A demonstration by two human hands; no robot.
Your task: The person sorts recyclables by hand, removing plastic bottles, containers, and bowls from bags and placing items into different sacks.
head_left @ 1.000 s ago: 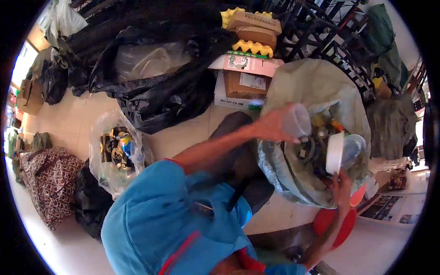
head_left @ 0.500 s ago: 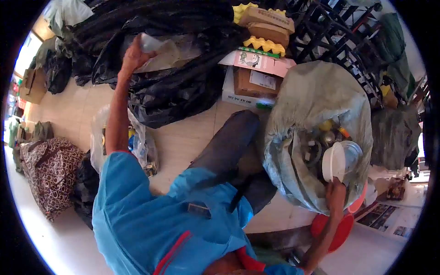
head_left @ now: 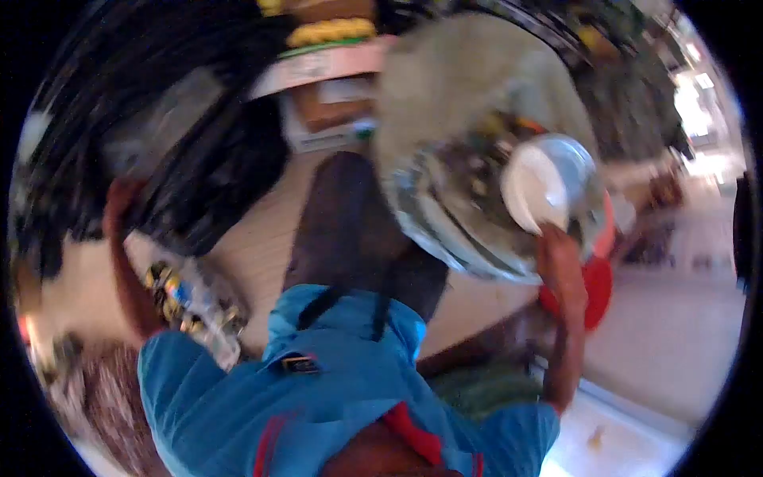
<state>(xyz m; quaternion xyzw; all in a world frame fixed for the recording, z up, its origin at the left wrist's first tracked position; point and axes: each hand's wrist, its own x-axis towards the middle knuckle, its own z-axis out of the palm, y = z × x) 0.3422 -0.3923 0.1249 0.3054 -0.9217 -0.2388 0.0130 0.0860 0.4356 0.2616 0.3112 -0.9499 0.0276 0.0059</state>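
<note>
My right hand (head_left: 561,261) is closed on the rim of a white plastic bowl (head_left: 526,195), which is held over the mouth of a large grey-green sack (head_left: 477,75). Against the bowl's far side is a clear plastic container (head_left: 579,159). Assorted small items, too blurred to name, lie inside the sack. On the other side, my left hand (head_left: 125,203) is at the near edge of a black plastic bag (head_left: 238,151). Motion smears its fingers, so its grip is unclear. Translucent plastic (head_left: 187,103) lies in the black bag beyond that hand.
A clear bag of mixed small things (head_left: 191,298) sits on the floor beside my left arm. Stacked cardboard boxes (head_left: 322,107) and yellow egg trays (head_left: 332,32) stand between the black bag and the sack. Beside my right forearm is a red basin (head_left: 598,294).
The view has swung to the right and blurred. My left hand has come back from the translucent plastic to the black bag's near edge. My right hand still holds the bowl, now tilted more face-up.
</note>
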